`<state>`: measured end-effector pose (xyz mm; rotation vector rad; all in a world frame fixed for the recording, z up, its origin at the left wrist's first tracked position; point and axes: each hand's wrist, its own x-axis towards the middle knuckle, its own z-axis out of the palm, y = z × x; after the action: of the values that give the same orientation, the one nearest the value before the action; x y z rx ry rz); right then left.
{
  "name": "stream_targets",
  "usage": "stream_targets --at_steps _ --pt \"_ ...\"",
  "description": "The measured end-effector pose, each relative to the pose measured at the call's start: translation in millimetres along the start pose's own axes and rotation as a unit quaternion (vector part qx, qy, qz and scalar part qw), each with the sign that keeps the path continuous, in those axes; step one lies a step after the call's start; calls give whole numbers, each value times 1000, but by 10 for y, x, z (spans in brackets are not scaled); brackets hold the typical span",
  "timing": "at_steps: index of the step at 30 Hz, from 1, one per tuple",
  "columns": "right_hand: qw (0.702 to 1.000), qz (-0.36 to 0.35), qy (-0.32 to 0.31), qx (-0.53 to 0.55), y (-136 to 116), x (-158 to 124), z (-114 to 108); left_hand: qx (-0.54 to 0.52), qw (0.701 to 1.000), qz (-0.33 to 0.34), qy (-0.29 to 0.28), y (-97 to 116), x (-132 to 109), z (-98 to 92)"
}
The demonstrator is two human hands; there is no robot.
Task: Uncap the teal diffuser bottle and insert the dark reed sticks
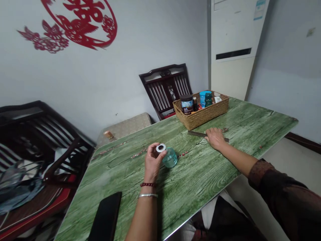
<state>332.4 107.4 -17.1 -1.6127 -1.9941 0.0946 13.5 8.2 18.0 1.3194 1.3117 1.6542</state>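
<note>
My left hand (152, 160) is closed, thumb and fingers around a silver ring-shaped cap (164, 146) with a dark hole in its middle. Right beside this cap is a small clear glass bottle (171, 158) with pale blue-green liquid; it looks tilted toward the hand, and the fingers hide where cap and bottle meet. Farther right, my right hand (215, 138) rests palm down over a bundle of thin dark sticks (197, 134) lying on the green table (200, 177). Its fingers curl over the sticks, whose ends show on both sides.
Behind my right hand stands a woven basket (205, 117) with a dark-lidded jar (187, 104), a blue tub (203, 97) and other containers. A black flat object (105, 217) lies at the near left. Dark wooden chairs (167, 88) stand past the table, one at the left holding cloth and bags.
</note>
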Motion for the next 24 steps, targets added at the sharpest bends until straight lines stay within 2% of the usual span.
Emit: stream_targets --at_steps 3,6,9,11,13,15,18,24 --pt "997 -55 -24 -52 -241 -12 -146 27 999 5 -19 -73 -22 13" --pt "986 -149 -75 17 -643 0 -173 31 999 -2 -18 -127 -44 8" --pt "953 -200 -176 145 -1075 9 -4 42 999 0 -25 -142 -77 2" --pt "921 -202 -244 226 -1302 -8 177 62 997 2 -40 -134 -100 -6" --pt "896 -191 -276 290 -1450 -51 359 90 995 4 -49 -126 -113 -22" --pt "888 -169 -271 330 -1524 -114 505 120 992 12 -48 -127 -112 -44" --pt "894 -140 -240 352 -1542 -201 616 135 990 19 -44 -145 -93 -74" --pt "893 -152 -232 355 -1504 -214 596 100 994 -13 -48 -117 -122 -76"
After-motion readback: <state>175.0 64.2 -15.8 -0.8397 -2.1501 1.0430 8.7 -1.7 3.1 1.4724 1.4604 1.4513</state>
